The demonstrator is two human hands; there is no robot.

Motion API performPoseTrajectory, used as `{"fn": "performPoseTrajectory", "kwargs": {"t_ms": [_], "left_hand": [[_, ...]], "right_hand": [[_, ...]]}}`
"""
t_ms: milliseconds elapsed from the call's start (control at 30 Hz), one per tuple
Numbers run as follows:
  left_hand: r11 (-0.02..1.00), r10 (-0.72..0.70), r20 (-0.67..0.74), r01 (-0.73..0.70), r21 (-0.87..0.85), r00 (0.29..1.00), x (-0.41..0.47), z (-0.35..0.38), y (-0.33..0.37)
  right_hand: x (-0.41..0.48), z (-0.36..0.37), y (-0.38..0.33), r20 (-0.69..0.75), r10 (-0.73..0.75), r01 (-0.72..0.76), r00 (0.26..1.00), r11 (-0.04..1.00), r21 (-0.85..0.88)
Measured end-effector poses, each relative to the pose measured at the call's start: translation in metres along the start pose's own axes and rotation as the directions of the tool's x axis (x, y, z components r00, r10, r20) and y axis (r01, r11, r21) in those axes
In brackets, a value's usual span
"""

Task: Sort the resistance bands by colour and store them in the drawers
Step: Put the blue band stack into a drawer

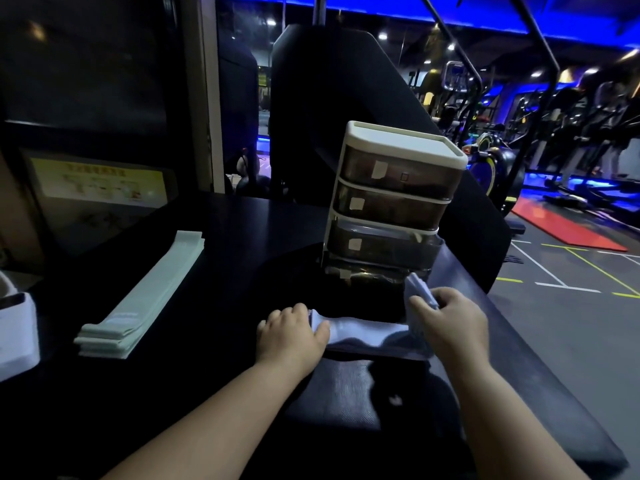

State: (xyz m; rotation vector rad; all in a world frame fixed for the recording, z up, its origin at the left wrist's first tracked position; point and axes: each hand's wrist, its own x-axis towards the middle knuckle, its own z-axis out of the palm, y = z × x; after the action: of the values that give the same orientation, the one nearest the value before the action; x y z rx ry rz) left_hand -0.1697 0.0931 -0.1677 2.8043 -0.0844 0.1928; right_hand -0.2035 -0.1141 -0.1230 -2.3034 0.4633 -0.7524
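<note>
Gripping pale band (pixel 367 332), fingers (pixel 420 303) curled: left hand (pixel 291 336), right hand (pixel 450 320).

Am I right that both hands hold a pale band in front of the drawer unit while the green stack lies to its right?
Not quite: in the head view the green stack lies left of the drawer unit; the rest holds.

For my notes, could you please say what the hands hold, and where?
Both hold a pale lilac flat elastic resistance band: the left hand grips its left end, the right hand pinches its upturned right end.
</note>
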Motion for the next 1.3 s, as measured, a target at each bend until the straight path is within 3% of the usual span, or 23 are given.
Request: {"fn": "performPoseTrajectory", "kwargs": {"t_ms": [267,500,800,967,1067,1300], "left_hand": [[0.976,-0.029,-0.020,0.024,-0.216,0.999,0.002,-0.004,-0.009],[0.960,-0.047,0.021,0.051,-0.275,0.999,0.006,-0.008,-0.012],[0.945,-0.030,0.064,0.049,-0.323,0.998,0.008,-0.005,-0.016],[0.925,-0.029,0.079,0.057,-0.376,0.996,0.008,-0.007,-0.015],[0.923,-0.045,0.109,0.083,-0.375,0.993,0.006,-0.010,-0.013],[0.921,-0.105,0.351,0.224,-0.319,0.931,0.028,-0.023,-0.005]], "right_hand": [[-0.017,0.029,-0.046,0.134,-0.165,0.189,0.977,0.963,-0.192],[-0.034,0.055,-0.062,0.229,-0.207,0.258,0.951,0.941,-0.220],[-0.045,0.065,-0.055,0.240,-0.278,0.340,0.930,0.897,-0.282],[-0.038,0.060,-0.051,0.306,-0.247,0.312,0.919,0.932,-0.183],[-0.035,0.060,-0.051,0.293,-0.224,0.292,0.929,0.932,-0.213],[-0.036,0.063,-0.049,0.246,-0.156,0.200,0.957,0.966,-0.166]]}}
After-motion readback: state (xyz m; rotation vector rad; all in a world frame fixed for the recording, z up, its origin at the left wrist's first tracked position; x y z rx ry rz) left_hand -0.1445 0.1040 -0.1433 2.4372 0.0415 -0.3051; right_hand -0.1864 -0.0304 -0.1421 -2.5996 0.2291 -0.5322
